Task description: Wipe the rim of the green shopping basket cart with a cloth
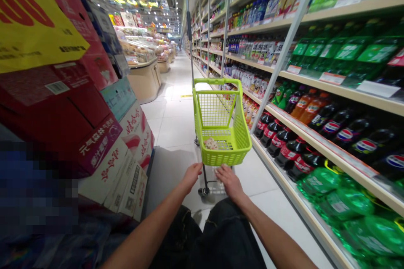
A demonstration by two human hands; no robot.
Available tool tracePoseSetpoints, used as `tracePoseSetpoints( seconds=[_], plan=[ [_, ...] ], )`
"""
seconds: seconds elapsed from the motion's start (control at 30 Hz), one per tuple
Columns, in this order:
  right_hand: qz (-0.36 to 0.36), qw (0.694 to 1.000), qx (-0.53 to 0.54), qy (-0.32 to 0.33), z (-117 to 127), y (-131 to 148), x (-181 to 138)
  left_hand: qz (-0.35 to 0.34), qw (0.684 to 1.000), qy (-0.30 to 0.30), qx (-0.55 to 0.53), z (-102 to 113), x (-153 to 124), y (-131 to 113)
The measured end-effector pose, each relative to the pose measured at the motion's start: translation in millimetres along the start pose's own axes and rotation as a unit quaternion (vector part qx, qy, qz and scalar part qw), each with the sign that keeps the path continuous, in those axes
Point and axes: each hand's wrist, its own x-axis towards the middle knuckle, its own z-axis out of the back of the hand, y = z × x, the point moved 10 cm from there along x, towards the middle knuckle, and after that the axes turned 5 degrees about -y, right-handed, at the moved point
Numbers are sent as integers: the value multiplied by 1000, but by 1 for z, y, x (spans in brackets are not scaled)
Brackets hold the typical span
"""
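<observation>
Dark-trousered knees (217,235) jut up closest, between two outstretched bare forearms (159,210). At far left, stacked red, white and pale-blue cardboard cartons (91,126) stand under a big yellow paper sign (34,21), presumably angled for shoppers to read. The left hand (191,176) has its fingers curled at the basket's lower left corner; whether they grip it I cannot tell. Ahead stands a lime-green plastic shopping cart (243,134), its lattice basket holding one pale, mottled lump (211,143). Beneath its near edge, the right hand (229,180) has loosely bent fingers; whether they hold anything is unclear. Rightmost, beige shelving (286,46) bears plastic drink bottles (353,52), mostly labels outward, likely for easy reading.
</observation>
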Motion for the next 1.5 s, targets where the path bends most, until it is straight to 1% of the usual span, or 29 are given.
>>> tracePoseSetpoints(
  seconds=[0.1,0.13,0.2,0.23,0.3,0.33,0.4,0.5,0.57,0.63,0.7,0.73,0.77,0.83,0.9,0.93,0.97,1.0,1.03,1.1,1.13,1.17,1.2,1.27,1.33,1.37,1.4,1.43,1.5],
  plan=[
    [-58,996,-25,-68,37,-24,18,-44,998,-50,16,1,6,-14],
    [-67,994,-32,-83,43,-29,22,-69,995,-63,23,1,7,-22],
    [-59,994,-36,-86,43,-32,23,-160,981,-86,65,-2,2,-46],
    [-51,996,-34,-72,37,-31,18,-221,965,-94,104,-5,-3,-60],
    [-38,999,-25,-27,23,-31,3,-334,914,-103,207,-14,-18,-82],
    [-40,999,-21,-8,19,-32,-4,-371,886,-106,257,-19,-24,-88],
    [-56,998,-14,-3,24,-41,-11,-401,847,-105,333,-26,-27,-92],
    [-109,992,-22,-61,49,-66,-7,-412,807,-78,415,-38,-24,-91],
    [-136,987,-30,-84,56,-78,-8,-409,787,-47,459,-49,-20,-87],
    [-138,988,-27,-63,47,-81,-18,-403,774,-31,488,-55,-16,-82],
    [-125,992,-17,-25,36,-78,-31,-403,765,-27,501,-55,-13,-80],
    [-124,992,-15,-16,37,-78,-35,-405,762,-24,505,-54,-12,-79],
    [-129,991,-15,-20,42,-81,-35,-405,759,-22,509,-52,-11,-79],
    [-151,986,-21,-65,66,-91,-24,-395,758,-30,519,-45,-7,-79],
    [-179,975,-36,-130,93,-102,-2,-377,758,-43,530,-36,-3,-81],
    [-189,969,-44,-153,99,-104,11,-368,759,-45,535,-33,-1,-81],
    [-196,966,-51,-161,98,-103,24,-362,759,-43,540,-32,0,-81],
    [-198,967,-54,-152,89,-97,36,-357,758,-38,544,-32,1,-80],
    [-191,972,-52,-129,73,-88,46,-354,759,-34,546,-31,1,-80],
    [-149,986,-33,-67,36,-61,59,-353,759,-30,546,-30,1,-79],
    [-119,992,-22,-42,22,-48,61,-356,759,-31,544,-29,1,-79],
    [-92,995,-15,-25,14,-40,61,-359,759,-32,543,-27,0,-78],
    [-73,997,-12,-15,12,-37,58,-362,758,-33,541,-26,0,-78],
    [-76,997,-29,-15,25,-52,49,-365,760,-35,537,-22,0,-77],
    [-119,990,-68,-35,47,-78,39,-362,764,-35,532,-20,1,-76],
    [-141,985,-84,-44,55,-87,36,-360,767,-35,529,-19,1,-76],
    [-155,982,-93,-47,58,-91,34,-358,770,-34,527,-19,1,-75],
    [-156,983,-91,-45,56,-87,35,-356,772,-32,526,-19,1,-75],
    [-124,990,-62,-26,38,-65,41,-358,769,-27,529,-21,0,-75]
  ],
)
